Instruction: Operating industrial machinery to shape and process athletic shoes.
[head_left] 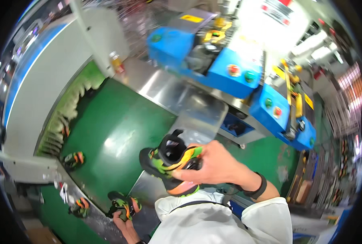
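My right hand (215, 164) is raised in front of my chest, its thumb and fingers closed on a black, green and orange sports shoe (164, 164). The dark ankle opening of this shoe faces up toward me. Lower and to the left, my left hand (120, 221) grips a second shoe (126, 204) of the same colours, close to the near end of the green conveyor belt (116, 138). Another such shoe (74, 160) sits on the belt near its left edge. One more shoe (80, 207) rests on the metal ledge at the lower left.
At the left, a white machine housing (38, 85) has a green fringed curtain (61, 116) hanging over the belt. A metal side table (201, 114) borders the belt's right. Beyond stand blue machines (233, 73) with red and green buttons. A small bottle (116, 63) stands by the frame post.
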